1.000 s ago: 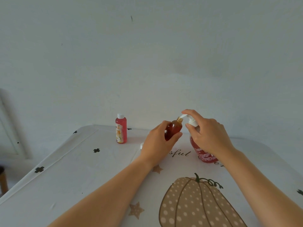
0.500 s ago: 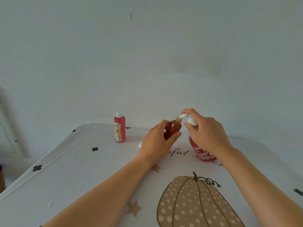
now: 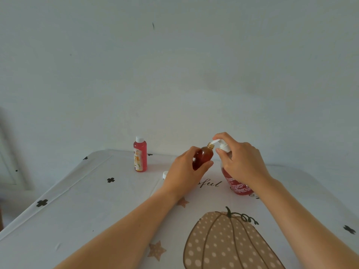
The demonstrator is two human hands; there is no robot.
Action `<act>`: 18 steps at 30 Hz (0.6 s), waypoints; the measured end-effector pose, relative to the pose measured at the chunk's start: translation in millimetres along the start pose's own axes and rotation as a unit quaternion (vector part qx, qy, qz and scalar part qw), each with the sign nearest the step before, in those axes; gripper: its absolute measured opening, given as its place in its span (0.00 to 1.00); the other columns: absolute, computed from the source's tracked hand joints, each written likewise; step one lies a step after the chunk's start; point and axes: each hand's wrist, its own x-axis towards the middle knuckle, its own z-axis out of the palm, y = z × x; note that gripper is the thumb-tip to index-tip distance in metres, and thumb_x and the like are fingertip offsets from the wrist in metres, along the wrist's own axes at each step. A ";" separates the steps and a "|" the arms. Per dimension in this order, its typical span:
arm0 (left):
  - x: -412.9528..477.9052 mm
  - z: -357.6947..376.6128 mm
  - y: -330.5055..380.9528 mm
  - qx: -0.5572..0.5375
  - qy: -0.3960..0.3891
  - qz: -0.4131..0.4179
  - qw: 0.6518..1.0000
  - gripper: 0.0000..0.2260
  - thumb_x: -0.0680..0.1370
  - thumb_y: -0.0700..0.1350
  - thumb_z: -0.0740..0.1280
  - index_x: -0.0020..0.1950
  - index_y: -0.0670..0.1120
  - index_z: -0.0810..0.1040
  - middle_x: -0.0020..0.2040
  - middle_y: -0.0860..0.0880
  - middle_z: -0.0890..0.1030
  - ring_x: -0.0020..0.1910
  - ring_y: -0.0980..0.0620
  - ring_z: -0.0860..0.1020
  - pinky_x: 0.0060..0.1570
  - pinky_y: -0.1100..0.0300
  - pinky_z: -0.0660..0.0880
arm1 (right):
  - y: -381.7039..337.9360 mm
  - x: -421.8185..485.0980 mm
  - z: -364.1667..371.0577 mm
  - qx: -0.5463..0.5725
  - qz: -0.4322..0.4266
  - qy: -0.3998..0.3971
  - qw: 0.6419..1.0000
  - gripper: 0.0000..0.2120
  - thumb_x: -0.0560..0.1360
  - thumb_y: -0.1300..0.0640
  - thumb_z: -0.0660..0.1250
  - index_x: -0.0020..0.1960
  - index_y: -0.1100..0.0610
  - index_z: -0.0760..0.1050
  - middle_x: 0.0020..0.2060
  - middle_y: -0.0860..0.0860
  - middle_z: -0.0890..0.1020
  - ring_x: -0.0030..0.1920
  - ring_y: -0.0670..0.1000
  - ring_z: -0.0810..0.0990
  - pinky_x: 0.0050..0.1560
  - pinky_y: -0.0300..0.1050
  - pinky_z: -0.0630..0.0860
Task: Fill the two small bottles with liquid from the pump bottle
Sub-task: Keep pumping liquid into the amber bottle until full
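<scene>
Head view. Left hand wrapped around the amber small bottle, tilted, open gold neck against the white nozzle of the pump bottle; amber contents dark, fill level not readable. Right hand closed over the pump head, fingers on top; red liquid shows in the pump bottle's lower body. Second small bottle, capped white, full of red liquid, stands upright at 9 o'clock of the left hand, well apart. Loose white cap just beside the left wrist. Tablecloth bare toward 7 o'clock; far table edge near the wall at 12 o'clock.
</scene>
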 end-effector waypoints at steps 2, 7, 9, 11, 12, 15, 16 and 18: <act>-0.2 -0.4 0.2 0.001 0.002 0.001 1.000 0.16 0.81 0.60 0.72 0.64 0.56 0.77 0.54 0.58 0.83 0.50 0.59 0.81 0.45 0.65 0.76 | 0.4 -0.1 0.5 -0.002 -0.003 -0.001 1.000 0.14 0.85 0.50 0.65 0.68 0.40 0.70 0.30 0.44 0.79 0.31 0.45 0.78 0.39 0.50 0.81; 0.8 1.0 -2.1 -0.012 0.001 -0.001 1.000 0.15 0.81 0.60 0.72 0.63 0.55 0.78 0.52 0.58 0.83 0.48 0.58 0.82 0.48 0.60 0.80 | -0.5 0.2 0.7 -0.004 -0.001 0.003 1.000 0.14 0.85 0.50 0.65 0.69 0.40 0.70 0.30 0.44 0.78 0.30 0.45 0.78 0.37 0.49 0.79; 1.2 0.6 -2.5 -0.012 -0.001 -0.001 1.000 0.15 0.81 0.60 0.73 0.64 0.55 0.78 0.53 0.59 0.82 0.49 0.59 0.82 0.48 0.61 0.80 | -1.6 0.6 1.3 -0.001 -0.003 0.006 1.000 0.13 0.85 0.51 0.65 0.68 0.40 0.71 0.30 0.44 0.78 0.30 0.45 0.78 0.37 0.49 0.80; 0.9 2.4 -2.5 -0.014 -0.007 0.003 1.000 0.16 0.81 0.60 0.73 0.64 0.55 0.78 0.53 0.59 0.82 0.49 0.59 0.82 0.50 0.60 0.81 | -1.6 0.1 0.0 -0.001 -0.001 0.003 1.000 0.13 0.85 0.51 0.65 0.67 0.41 0.71 0.30 0.43 0.79 0.30 0.44 0.78 0.38 0.49 0.80; 0.9 2.0 -2.6 -0.015 -0.005 0.002 1.000 0.15 0.81 0.59 0.73 0.64 0.55 0.77 0.53 0.59 0.82 0.48 0.59 0.82 0.50 0.59 0.81 | -1.3 0.3 0.0 -0.002 -0.001 0.001 1.000 0.13 0.85 0.50 0.65 0.68 0.41 0.70 0.31 0.43 0.79 0.31 0.44 0.78 0.38 0.49 0.80; 1.7 1.0 -2.8 -0.011 -0.005 -0.001 1.000 0.15 0.81 0.60 0.72 0.63 0.55 0.77 0.52 0.58 0.83 0.48 0.58 0.82 0.49 0.59 0.82 | -2.1 0.4 0.1 0.004 -0.003 -0.001 1.000 0.13 0.85 0.50 0.65 0.68 0.40 0.70 0.31 0.44 0.79 0.31 0.44 0.78 0.38 0.48 0.79; 2.1 1.5 -3.1 -0.008 -0.008 -0.001 1.000 0.15 0.81 0.60 0.72 0.64 0.55 0.77 0.53 0.58 0.83 0.49 0.57 0.82 0.50 0.58 0.82 | -2.5 0.7 -0.3 0.004 -0.002 -0.001 1.000 0.12 0.85 0.51 0.65 0.67 0.41 0.71 0.31 0.43 0.79 0.31 0.44 0.78 0.37 0.48 0.79; 1.9 1.9 -3.5 -0.008 -0.007 0.000 1.000 0.16 0.81 0.60 0.72 0.64 0.55 0.77 0.53 0.58 0.83 0.49 0.58 0.82 0.49 0.59 0.81 | -2.4 1.1 -0.7 0.001 -0.001 -0.004 1.000 0.12 0.85 0.50 0.64 0.68 0.41 0.71 0.31 0.44 0.79 0.31 0.43 0.78 0.37 0.48 0.79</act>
